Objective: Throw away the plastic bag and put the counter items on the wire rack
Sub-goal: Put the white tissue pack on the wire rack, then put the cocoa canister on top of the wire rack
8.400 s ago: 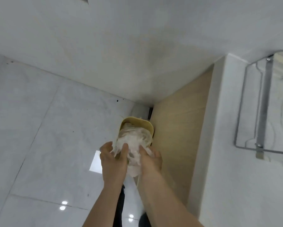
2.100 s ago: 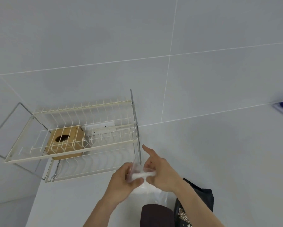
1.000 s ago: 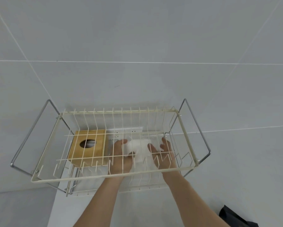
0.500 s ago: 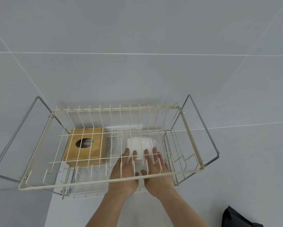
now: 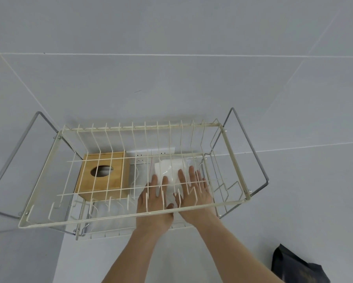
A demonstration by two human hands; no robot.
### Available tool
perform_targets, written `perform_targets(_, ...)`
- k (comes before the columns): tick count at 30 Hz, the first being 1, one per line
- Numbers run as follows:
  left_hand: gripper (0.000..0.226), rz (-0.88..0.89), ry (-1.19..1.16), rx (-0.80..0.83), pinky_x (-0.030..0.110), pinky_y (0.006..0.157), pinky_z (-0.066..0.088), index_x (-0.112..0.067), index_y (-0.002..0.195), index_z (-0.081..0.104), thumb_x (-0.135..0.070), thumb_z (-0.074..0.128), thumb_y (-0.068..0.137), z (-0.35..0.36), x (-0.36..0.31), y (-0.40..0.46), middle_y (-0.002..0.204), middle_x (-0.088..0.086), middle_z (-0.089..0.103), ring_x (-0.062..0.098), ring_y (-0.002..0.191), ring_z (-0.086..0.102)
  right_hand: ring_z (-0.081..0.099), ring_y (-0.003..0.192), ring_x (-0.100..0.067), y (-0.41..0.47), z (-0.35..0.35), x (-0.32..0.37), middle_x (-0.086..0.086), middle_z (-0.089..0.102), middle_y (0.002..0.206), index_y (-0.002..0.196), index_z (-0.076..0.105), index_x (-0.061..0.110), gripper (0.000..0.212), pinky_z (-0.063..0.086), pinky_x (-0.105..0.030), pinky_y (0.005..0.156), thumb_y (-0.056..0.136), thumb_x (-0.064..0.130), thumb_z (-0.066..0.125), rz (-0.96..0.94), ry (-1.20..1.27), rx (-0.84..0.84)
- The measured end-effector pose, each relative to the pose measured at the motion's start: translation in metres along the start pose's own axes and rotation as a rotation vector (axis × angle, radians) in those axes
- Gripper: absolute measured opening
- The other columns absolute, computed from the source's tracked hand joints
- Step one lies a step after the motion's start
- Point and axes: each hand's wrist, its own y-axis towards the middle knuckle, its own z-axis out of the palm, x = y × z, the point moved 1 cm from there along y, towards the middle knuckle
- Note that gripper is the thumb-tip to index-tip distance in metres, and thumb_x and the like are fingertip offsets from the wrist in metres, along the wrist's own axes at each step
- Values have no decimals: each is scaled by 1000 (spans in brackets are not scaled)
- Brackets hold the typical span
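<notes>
A cream wire rack [image 5: 130,217] on chrome legs stands on the white counter against the tiled wall. Under its upper tier lies a white packet in clear wrap [image 5: 167,170]. My left hand [image 5: 154,203] and my right hand [image 5: 194,190] rest flat on the packet's near part, fingers spread and pointing toward the wall, both seen through the rack's wires. Neither hand grips it. A wooden tissue box [image 5: 102,175] with a round hole sits in the rack to the left. A black bag [image 5: 298,266] lies on the counter at the lower right.
A white wall socket strip [image 5: 151,153] is behind the rack. The rack's chrome side frames [image 5: 251,152] stick out left and right. The counter's left edge [image 5: 57,260] runs down past the rack's front corner.
Both hands have slid back toward me along the packet, which stays lying in the rack. Earlier they carried it from the counter into the rack.
</notes>
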Motion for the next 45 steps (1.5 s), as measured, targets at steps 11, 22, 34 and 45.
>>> perform_targets(11,72,-61,-98,58,39,125,11,-30,158,8,-47,43,97,-24,-24,-61,168,-1,6,25,154,6,24,156,-31,-77,-19,-8,-10,23,169,161,24,25,63,24,-41,126,104,45,42,-20,197,-44)
perform_targets(22,56,-154,-402,152,33,113,35,-31,148,38,-50,47,96,-16,-82,-152,154,-3,40,17,141,39,55,132,-25,-186,-29,-73,-5,51,152,146,52,21,47,49,-38,107,101,36,53,136,309,-101)
perform_targets(34,57,-408,-775,488,31,99,42,-18,132,48,-42,65,83,13,-141,-215,129,0,58,18,116,56,56,83,-22,-269,-27,-130,-1,64,99,103,57,17,43,45,-34,71,93,58,56,599,477,-102)
perform_targets(45,70,-361,-798,495,37,98,52,-19,113,69,-48,61,50,40,-134,-221,104,-5,74,12,99,68,71,90,-28,-279,-25,-127,-8,72,94,98,64,8,35,60,-43,85,83,39,66,650,773,100)
